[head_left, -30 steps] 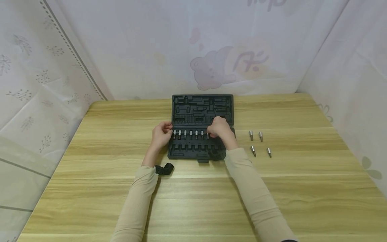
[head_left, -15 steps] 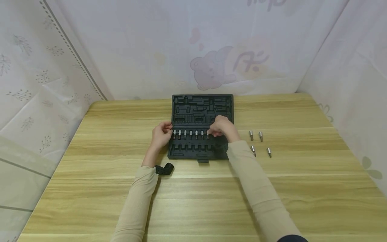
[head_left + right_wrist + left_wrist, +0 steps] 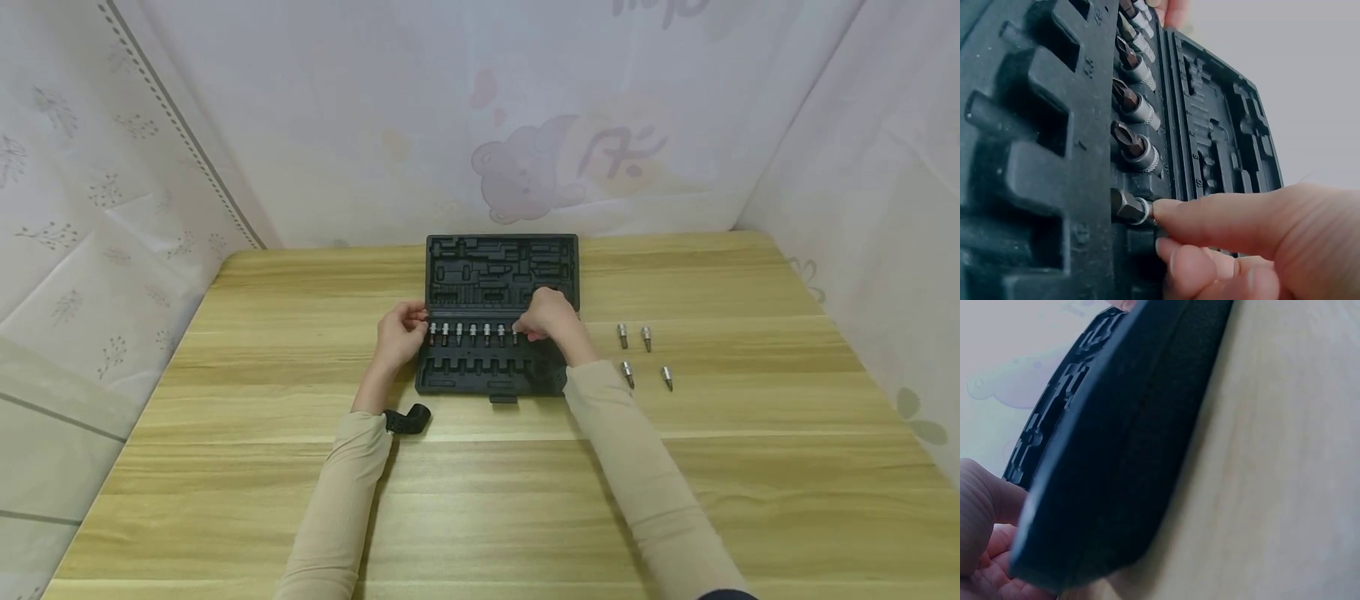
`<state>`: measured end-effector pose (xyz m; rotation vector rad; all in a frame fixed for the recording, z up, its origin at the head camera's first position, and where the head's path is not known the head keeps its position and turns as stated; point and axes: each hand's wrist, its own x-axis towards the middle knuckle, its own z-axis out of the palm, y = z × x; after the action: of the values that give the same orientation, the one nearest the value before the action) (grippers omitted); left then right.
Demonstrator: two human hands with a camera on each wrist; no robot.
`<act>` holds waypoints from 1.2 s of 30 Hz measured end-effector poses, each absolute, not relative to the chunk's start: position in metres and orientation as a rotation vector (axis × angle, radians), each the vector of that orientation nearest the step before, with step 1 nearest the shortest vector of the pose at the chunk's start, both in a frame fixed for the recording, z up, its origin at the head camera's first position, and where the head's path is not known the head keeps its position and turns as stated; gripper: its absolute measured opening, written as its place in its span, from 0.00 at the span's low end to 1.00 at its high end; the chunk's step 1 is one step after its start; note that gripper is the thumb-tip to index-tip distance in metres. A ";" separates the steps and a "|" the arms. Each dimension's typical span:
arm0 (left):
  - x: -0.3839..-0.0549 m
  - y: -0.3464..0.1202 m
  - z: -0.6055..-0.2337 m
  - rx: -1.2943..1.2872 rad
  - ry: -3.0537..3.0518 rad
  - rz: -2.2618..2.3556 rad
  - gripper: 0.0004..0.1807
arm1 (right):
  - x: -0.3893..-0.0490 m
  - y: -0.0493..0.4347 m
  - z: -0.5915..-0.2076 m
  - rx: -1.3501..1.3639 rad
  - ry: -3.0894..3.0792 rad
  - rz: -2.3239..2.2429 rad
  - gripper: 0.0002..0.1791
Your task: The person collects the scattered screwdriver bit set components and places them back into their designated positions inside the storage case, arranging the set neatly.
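A black plastic tool case [image 3: 468, 382] lies open on the wooden table, its moulded lid [image 3: 502, 271] leaning back at the far side. Across its upper slots runs a row of silver bit sockets [image 3: 473, 335], tips towards the person. At the row's right end, my right hand [image 3: 550, 318] pinches a hex bit socket [image 3: 1129, 206] seated in its slot, a digit on its silver end and other fingers curled below. My left hand [image 3: 400, 340] grips the case's left edge near the hinge; in the left wrist view its thumb [image 3: 1007, 500] and fingers surround the case corner.
Several loose bit sockets [image 3: 647, 338] lie on the table right of the case. A black angled piece [image 3: 408, 419] sits at the left wrist. Behind the table [image 3: 480, 500] hangs a printed cloth [image 3: 375, 125].
My right hand shifts slightly and its wrist turns a little at the rightmost bit socket, staying over the same slot. The left hand and the case keep their place.
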<state>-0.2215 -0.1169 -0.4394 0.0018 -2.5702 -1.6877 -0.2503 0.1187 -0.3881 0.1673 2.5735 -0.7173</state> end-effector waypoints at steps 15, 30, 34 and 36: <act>-0.221 -0.117 -0.440 -0.004 -2.579 -1.670 0.19 | -0.237 0.145 -0.382 0.116 2.599 -1.073 0.12; -0.221 -0.117 -0.440 -0.003 -2.580 -1.670 0.18 | -0.230 0.182 -0.374 0.102 2.602 -1.138 0.13; -0.223 -0.117 -0.441 -0.009 -2.591 -1.637 0.18 | -0.228 0.190 -0.373 0.119 2.595 -1.156 0.13; -0.223 -0.117 -0.442 -0.011 -2.597 -1.624 0.18 | -0.227 0.194 -0.373 0.129 2.591 -1.168 0.13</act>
<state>-0.2231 -0.1169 -0.4420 -0.0106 -2.5967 -1.6244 -0.2274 0.1942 -0.3727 0.1286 2.5911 -1.1679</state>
